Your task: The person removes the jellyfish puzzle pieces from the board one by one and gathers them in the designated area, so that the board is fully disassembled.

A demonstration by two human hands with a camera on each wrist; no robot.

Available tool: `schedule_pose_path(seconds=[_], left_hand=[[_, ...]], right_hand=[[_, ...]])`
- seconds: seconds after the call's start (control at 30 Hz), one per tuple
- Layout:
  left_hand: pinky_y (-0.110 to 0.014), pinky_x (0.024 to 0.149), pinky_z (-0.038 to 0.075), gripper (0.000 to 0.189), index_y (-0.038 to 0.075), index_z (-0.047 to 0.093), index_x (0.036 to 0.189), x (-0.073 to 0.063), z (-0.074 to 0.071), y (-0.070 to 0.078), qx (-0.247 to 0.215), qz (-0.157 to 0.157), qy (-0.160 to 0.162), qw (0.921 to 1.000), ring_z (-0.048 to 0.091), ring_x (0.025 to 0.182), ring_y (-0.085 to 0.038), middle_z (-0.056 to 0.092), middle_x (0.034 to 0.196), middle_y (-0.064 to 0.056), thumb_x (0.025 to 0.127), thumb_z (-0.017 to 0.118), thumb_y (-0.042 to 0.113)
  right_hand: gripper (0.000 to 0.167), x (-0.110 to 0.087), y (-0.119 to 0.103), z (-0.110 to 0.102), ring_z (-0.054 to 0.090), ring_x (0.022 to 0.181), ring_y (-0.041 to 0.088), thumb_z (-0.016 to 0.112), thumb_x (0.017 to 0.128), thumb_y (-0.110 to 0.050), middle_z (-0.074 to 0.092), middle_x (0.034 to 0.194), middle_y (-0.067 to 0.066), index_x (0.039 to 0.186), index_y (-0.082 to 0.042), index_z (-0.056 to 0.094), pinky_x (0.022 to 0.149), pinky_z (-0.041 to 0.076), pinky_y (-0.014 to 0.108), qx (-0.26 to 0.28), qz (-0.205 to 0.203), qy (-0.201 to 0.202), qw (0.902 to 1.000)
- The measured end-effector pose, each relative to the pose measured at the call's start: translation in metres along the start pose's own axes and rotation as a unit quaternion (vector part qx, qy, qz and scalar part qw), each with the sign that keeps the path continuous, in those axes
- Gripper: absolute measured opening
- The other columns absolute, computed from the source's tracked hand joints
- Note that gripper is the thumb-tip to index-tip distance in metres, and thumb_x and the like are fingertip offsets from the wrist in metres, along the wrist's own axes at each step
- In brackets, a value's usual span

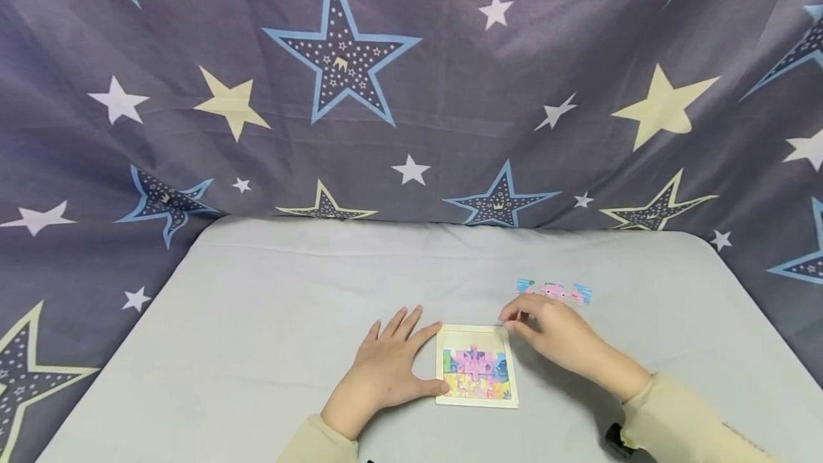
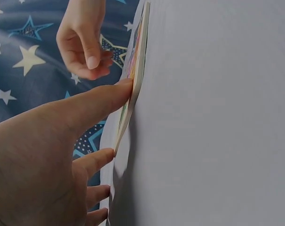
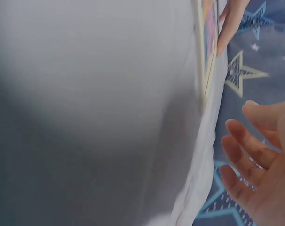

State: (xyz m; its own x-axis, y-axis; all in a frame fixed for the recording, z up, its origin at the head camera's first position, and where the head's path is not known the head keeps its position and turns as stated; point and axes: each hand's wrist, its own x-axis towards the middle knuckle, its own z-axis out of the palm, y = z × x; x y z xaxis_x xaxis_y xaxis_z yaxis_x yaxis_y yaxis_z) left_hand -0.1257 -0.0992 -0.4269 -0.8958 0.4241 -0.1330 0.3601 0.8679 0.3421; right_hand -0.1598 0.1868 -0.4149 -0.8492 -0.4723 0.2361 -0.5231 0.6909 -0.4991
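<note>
A small jigsaw puzzle in a pale frame [image 1: 477, 402] lies on the table in the head view. Joined pink, blue and yellow pieces [image 1: 474, 371] fill its lower part; the upper strip of the backing shows bare. Spread beside the frame is my left hand [image 1: 393, 366], thumb on the lower left edge and index fingertip near the upper left corner. My right hand [image 1: 556, 331] hovers by the upper right corner, fingers loosely bent, with nothing visible between them in the right wrist view. Beyond it lies a row of loose puzzle pieces [image 1: 554, 291], partly hidden by that hand.
A light grey cloth covers the table [image 1: 270, 306]. Behind it and at both sides hangs a dark curtain [image 1: 450, 77] printed with stars. A small black object [image 1: 619, 441] shows at the right sleeve.
</note>
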Motion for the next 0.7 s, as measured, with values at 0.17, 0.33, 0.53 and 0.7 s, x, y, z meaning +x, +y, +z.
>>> schedule_pose_path(seconds=[0.17, 0.33, 0.53, 0.7], left_hand=[[-0.062, 0.113, 0.022, 0.090, 0.029, 0.043, 0.151, 0.000, -0.002, 0.001, 0.007, -0.001, -0.002, 1.0000, 0.024, 0.148, -0.030, 0.028, 0.161, -0.006, 0.076, 0.064, 0.074], [-0.063, 0.113, 0.022, 0.091, 0.028, 0.043, 0.151, -0.001, -0.002, 0.002, 0.012, -0.003, -0.005, 0.9999, 0.024, 0.147, -0.033, 0.028, 0.161, -0.007, 0.076, 0.063, 0.075], [-0.063, 0.113, 0.022, 0.091, 0.021, 0.043, 0.151, 0.001, 0.002, 0.004, 0.014, 0.020, 0.000, 0.9997, 0.024, 0.148, -0.032, 0.028, 0.161, -0.010, 0.079, 0.065, 0.071], [-0.059, 0.115, 0.022, 0.089, 0.016, 0.042, 0.152, 0.002, 0.002, 0.007, 0.011, 0.036, -0.003, 0.9993, 0.025, 0.148, -0.027, 0.031, 0.160, -0.005, 0.081, 0.069, 0.063]], right_hand=[[0.016, 0.002, -0.019, 0.009, 0.056, 0.081, 0.001, 0.074, 0.088, -0.008, 0.063, 0.092, -0.017, 0.096, -0.021, 0.071, 0.072, 0.053, 0.028, 0.030, -0.003, -0.039, 0.9988], [0.010, 0.005, -0.035, 0.020, 0.056, 0.079, 0.000, 0.073, 0.090, -0.014, 0.063, 0.092, -0.017, 0.098, -0.021, 0.071, 0.069, 0.051, 0.025, 0.040, -0.018, -0.072, 0.9965], [0.012, 0.007, -0.044, 0.032, 0.050, 0.071, -0.001, 0.075, 0.088, -0.012, 0.060, 0.090, -0.012, 0.099, -0.015, 0.072, 0.061, 0.047, 0.021, 0.003, -0.033, -0.091, 0.9953], [0.018, 0.007, -0.048, 0.041, 0.052, 0.074, 0.001, 0.077, 0.086, -0.014, 0.058, 0.096, -0.006, 0.103, -0.010, 0.071, 0.062, 0.050, 0.023, -0.020, -0.039, -0.093, 0.9947]])
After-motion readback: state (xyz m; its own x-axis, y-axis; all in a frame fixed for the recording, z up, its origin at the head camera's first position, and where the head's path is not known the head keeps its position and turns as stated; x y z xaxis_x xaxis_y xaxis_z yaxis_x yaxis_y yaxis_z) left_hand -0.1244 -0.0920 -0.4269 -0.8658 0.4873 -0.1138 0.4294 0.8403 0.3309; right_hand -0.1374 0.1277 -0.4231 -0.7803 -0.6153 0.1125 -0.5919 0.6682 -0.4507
